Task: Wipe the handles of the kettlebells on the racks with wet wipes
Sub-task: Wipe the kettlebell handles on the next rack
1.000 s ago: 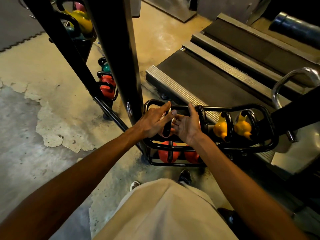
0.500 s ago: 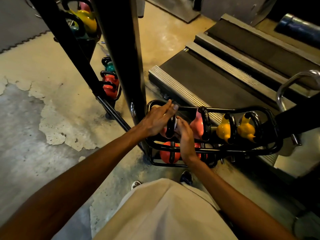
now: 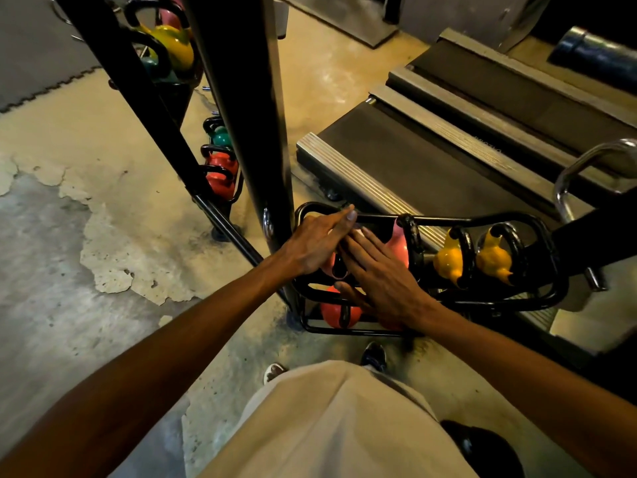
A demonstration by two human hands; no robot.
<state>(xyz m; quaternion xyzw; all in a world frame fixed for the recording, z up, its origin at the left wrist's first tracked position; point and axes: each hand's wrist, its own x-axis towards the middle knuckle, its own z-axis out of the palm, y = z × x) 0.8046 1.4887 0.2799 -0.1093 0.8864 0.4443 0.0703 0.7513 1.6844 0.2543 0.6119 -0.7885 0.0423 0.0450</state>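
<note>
Both the left hand and the right hand lay flat-fingered over the pink kettlebell in the rack beneath them, a heavy, rigid weight best steadied at its handle while any wipe stayed hidden

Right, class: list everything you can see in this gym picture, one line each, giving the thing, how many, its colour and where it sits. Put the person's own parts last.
Pink kettlebells: two, one mostly hidden, pink, near rack's upper tier under the hands.
Yellow kettlebells: two, yellow with black handles, right end of that tier.
Red kettlebells: at least one, red, lower tier.
Near rack: one, black tube, floor by the treadmill.
Far rack kettlebells: several, red, teal, yellow, pink, behind the posts.
Black posts: two, slanting, centre left.
Treadmill: one, dark belt, silver rails, right.
Floor: beige paint peeling to grey.
Shoes: two, dark and white, bottom centre.
Left hand: fingers straight, on the leftmost pink kettlebell.
Right hand: fingers straight, flat beside it.
Wet wipe: cannot tell.
</note>
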